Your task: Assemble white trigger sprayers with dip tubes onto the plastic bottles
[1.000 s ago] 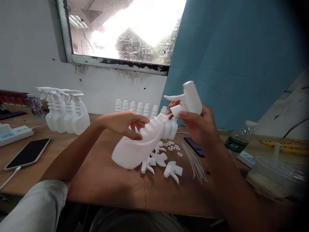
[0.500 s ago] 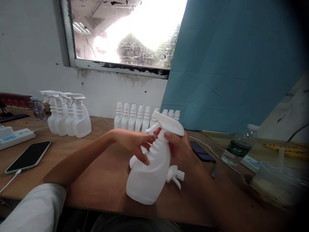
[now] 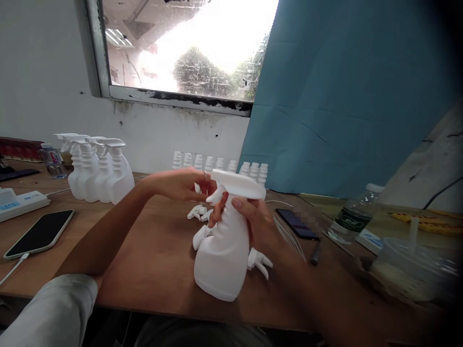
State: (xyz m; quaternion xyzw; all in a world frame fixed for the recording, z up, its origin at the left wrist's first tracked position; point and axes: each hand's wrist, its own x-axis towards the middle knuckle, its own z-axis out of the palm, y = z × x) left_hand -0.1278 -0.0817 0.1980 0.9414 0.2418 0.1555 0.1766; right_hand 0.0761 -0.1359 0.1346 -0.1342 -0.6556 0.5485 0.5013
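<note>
Our right hand (image 3: pixel 259 222) clasps the white bottle (image 3: pixel 222 270) at its neck, below the spray head (image 3: pixel 238 184); we cannot tell whether our left hand (image 3: pixel 186 184) beside it grips anything.

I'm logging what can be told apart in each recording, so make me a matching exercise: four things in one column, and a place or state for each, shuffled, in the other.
Things
1. Right hand
2. Phone on the left side
3. Blue sheet
4. Row of bottles

Places and states
A. Standing lined up, without spray tops
B. Hanging beside the window
C. Around the upper part of a spray bottle
D. Lying flat, a white cable plugged into it

Right pairs: 1-C, 2-D, 3-B, 4-A
</note>
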